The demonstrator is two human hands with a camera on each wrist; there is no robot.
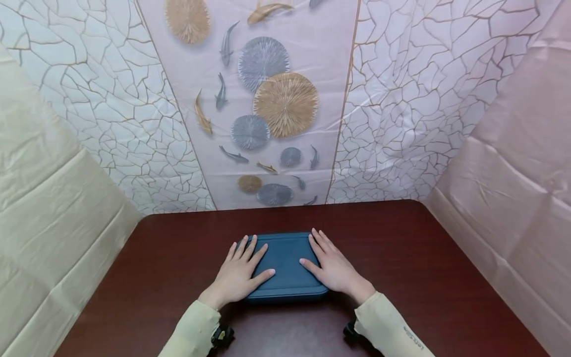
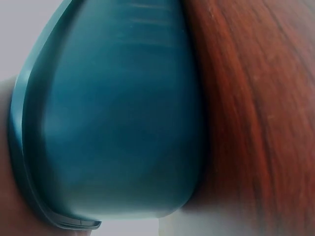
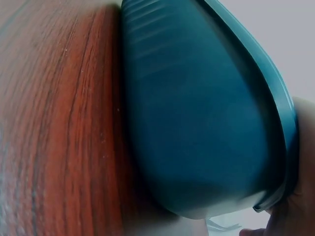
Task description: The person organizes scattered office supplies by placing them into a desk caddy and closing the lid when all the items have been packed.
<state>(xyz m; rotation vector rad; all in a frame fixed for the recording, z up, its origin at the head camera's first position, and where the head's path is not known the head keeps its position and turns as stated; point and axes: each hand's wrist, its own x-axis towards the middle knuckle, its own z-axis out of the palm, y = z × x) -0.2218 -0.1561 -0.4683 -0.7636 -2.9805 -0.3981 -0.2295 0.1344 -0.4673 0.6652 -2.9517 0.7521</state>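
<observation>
A dark blue lidded box (image 1: 285, 265) with rounded corners stands on the table, its lid on top. On the lid's left side rests my left hand (image 1: 238, 274), fingers spread and straight, thumb pointing inward. My right hand (image 1: 335, 268) lies across the right side in the same way, with its fingers pointing forward. Both wrist views show the box's smooth side wall (image 2: 123, 113) close up, with the lid's rim (image 3: 283, 105) overhanging it. Part of the right hand (image 3: 295, 206) touches the box near that rim. The box's inside is hidden.
The box sits on a dark red-brown wooden table (image 1: 178, 277). Behind the table hangs a patterned cloth (image 1: 285, 104) with fish and round shapes. Pale cloth walls (image 1: 499, 188) close in on the left and right sides. A small black device (image 1: 221, 336) is at the left wrist.
</observation>
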